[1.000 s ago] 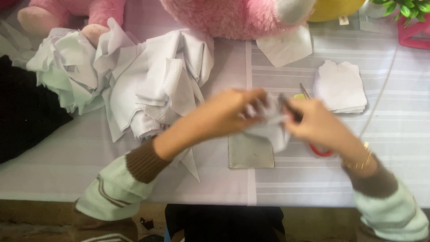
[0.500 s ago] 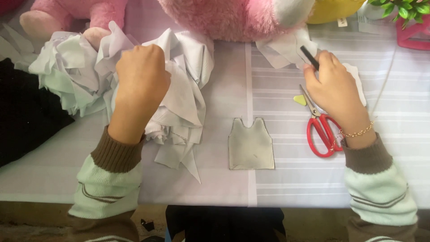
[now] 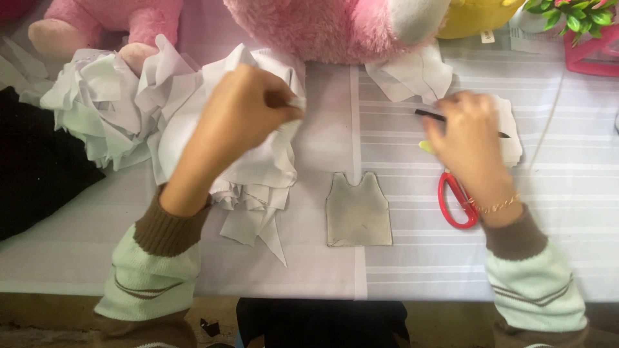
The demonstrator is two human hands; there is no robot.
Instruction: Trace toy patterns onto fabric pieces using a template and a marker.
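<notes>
1. The left hand (image 3: 242, 113) lay over a heap of white fabric scraps (image 3: 213, 148) on the left half of the table, its fingers pinched together on the edge of a white cloth piece (image 3: 293, 103) pulled from that heap.
2. The right hand (image 3: 467, 138) was well apart from the left, on the right half of the table, closed around a thin black pen (image 3: 431, 115) whose two ends stuck out on either side of the fingers.
3. Under the right hand sat a small stack of cut white fabric pieces (image 3: 512, 138), and a pair of red-handled scissors (image 3: 456, 200) lay just below the hand, partly hidden by the wrist.
4. Between the two hands, nearer the table's front edge, a grey vest-shaped cardboard template (image 3: 358, 209) lay flat and untouched on the pale striped tablecloth (image 3: 412, 258).
5. A large pink plush toy (image 3: 329, 26) lay along the far edge of the table, with another loose white fabric piece (image 3: 412, 74) just in front of it.
</notes>
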